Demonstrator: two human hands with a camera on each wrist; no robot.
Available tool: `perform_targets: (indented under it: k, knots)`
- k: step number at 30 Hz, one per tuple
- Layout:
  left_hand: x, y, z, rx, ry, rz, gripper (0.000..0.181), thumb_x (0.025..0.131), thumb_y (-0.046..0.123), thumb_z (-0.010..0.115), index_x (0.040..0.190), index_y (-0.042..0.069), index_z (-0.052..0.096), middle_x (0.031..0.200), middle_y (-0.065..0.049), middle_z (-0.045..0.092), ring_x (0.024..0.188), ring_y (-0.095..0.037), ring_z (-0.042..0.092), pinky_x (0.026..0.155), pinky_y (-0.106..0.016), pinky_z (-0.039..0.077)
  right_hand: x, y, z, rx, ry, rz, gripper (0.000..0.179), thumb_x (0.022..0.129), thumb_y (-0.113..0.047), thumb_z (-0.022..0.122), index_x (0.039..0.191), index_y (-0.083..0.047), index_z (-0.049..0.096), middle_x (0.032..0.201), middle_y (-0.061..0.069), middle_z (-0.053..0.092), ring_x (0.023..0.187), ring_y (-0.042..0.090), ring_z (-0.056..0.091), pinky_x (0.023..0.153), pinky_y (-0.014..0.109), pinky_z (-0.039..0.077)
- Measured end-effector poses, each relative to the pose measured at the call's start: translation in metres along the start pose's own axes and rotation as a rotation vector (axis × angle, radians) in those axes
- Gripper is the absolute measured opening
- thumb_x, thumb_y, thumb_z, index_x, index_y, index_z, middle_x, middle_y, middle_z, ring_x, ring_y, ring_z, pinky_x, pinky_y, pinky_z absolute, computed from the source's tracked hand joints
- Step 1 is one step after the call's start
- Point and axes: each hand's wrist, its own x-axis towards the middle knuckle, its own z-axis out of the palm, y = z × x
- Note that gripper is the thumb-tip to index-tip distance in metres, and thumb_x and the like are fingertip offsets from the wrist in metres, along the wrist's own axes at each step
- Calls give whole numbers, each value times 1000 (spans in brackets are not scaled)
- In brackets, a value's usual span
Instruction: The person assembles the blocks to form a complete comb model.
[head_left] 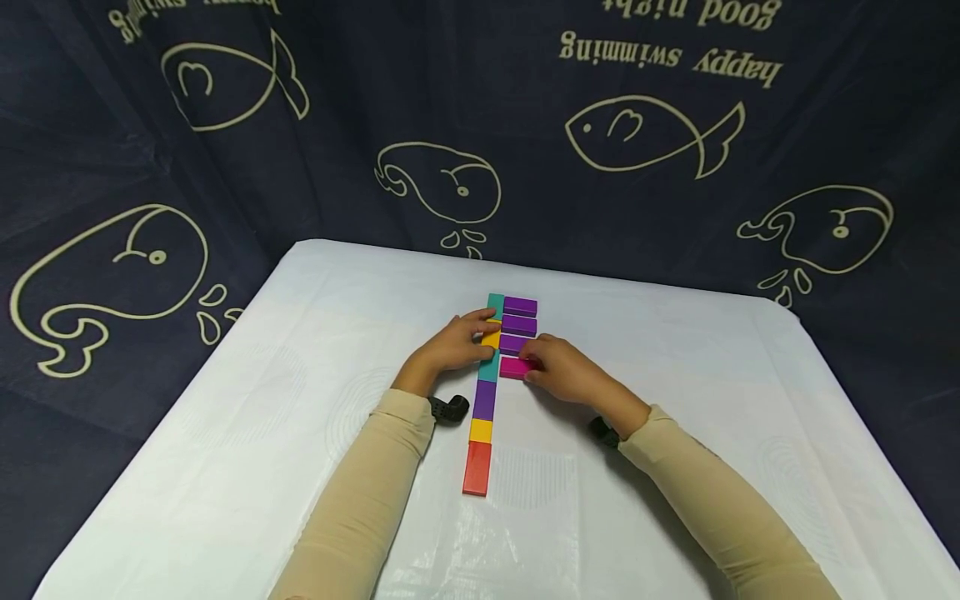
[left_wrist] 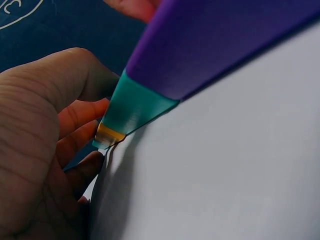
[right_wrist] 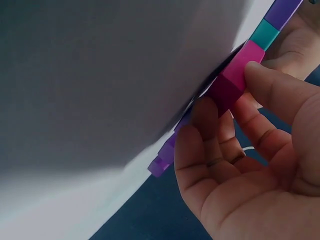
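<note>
A straight column of flat blocks runs down the table: a teal block (head_left: 496, 302) at the far end, then a yellow one, another teal block (head_left: 489, 368), a purple block (head_left: 484, 400), a small yellow block (head_left: 481, 431) and a red block (head_left: 476, 469) nearest me. My left hand (head_left: 450, 345) rests at the column's far part, fingertips touching the teal and yellow blocks. Between thumb and fingers my right hand (head_left: 566, 368) pinches a magenta block (right_wrist: 234, 75), its end against the column's right side. Several purple blocks (head_left: 520, 325) lie crosswise beyond it, side by side.
A white cloth covers the table (head_left: 247, 417). Behind it hangs a dark curtain (head_left: 532, 208) with fish and whale drawings. Black devices are strapped at both wrists, one black device (head_left: 450, 409) standing close to the column's left side.
</note>
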Motion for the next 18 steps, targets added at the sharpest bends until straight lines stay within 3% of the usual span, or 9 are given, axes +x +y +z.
perform_targets:
  k: [18]
  knots:
    - [0, 1, -1, 19, -16, -18, 52, 89, 18, 66, 140, 9, 58, 159, -4, 34, 147, -26, 26, 121, -46, 3, 2, -2, 3, -62, 14, 6, 25, 90, -13, 74, 112, -4, 67, 96, 6, 59, 84, 20, 54, 80, 37, 52]
